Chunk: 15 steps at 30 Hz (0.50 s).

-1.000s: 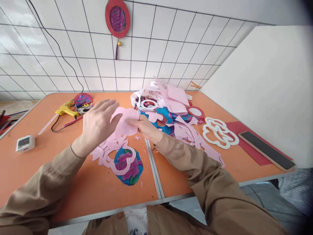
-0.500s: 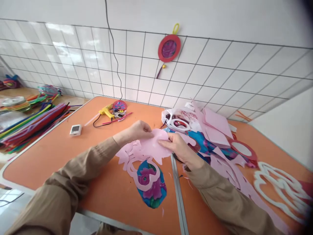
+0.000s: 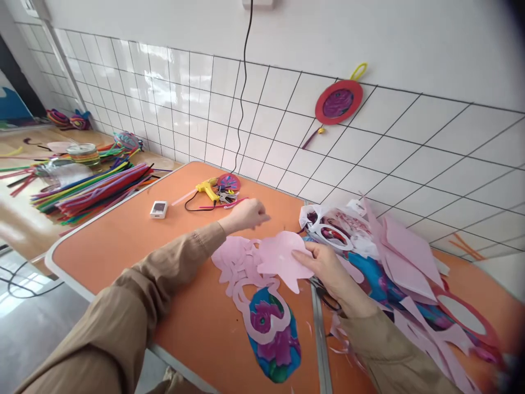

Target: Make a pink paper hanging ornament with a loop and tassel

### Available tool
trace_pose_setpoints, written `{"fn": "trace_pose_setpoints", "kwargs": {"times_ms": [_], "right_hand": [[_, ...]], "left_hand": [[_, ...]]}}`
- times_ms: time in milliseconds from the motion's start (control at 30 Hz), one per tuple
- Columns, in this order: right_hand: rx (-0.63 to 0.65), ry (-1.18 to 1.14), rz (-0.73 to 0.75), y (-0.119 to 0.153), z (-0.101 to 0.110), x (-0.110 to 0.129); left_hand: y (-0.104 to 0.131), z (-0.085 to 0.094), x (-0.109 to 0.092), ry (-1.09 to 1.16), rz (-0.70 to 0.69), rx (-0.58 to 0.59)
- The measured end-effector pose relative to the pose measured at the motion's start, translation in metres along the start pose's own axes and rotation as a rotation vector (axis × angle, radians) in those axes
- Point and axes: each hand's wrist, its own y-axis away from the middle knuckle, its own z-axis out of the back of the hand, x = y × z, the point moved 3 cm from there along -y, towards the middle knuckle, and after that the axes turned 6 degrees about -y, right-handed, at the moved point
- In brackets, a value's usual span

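Observation:
My right hand (image 3: 322, 266) pinches a pink cut-out (image 3: 283, 257), a thin sheet with a rounded, lobed outline, between thumb and fingers. My left hand (image 3: 247, 214) is just above and left of it, apart from the sheet, fingers loosely bent and nothing visible in them. Beneath lie several more pink cut pieces (image 3: 233, 260) in a loose pile. A pink outline frame (image 3: 258, 335) rests partly over an oval of blue fabric with a purple flower (image 3: 279, 353).
A yellow glue gun (image 3: 208, 189) lies near a white box (image 3: 158, 209). At right are folded pink sheets (image 3: 410, 251), patterned blue fabric (image 3: 369, 273) and a red ring frame (image 3: 488, 334). Dark-handled scissors (image 3: 328, 298) sit by the table seam. Pipe cleaners (image 3: 102, 191) cover the left table.
My left hand has let go of the pink cut-out and moved away from it. My right hand still holds it. The view has turned left.

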Motion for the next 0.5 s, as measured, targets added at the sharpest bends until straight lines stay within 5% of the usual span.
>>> {"fn": "trace_pose_setpoints", "kwargs": {"times_ms": [100,233,500], "right_hand": [[0.11,0.046,0.035,0.001,-0.011,0.003],[0.213,0.117,0.116,0.005,-0.025,0.003],[0.211,0.176,0.156,0.012,-0.019,0.009]], "left_hand": [[-0.015,0.011,0.031,-0.167,0.128,-0.126],[-0.027,0.01,0.065,-0.281,0.226,-0.121],[-0.038,0.019,0.086,-0.178,0.196,-0.151]]}}
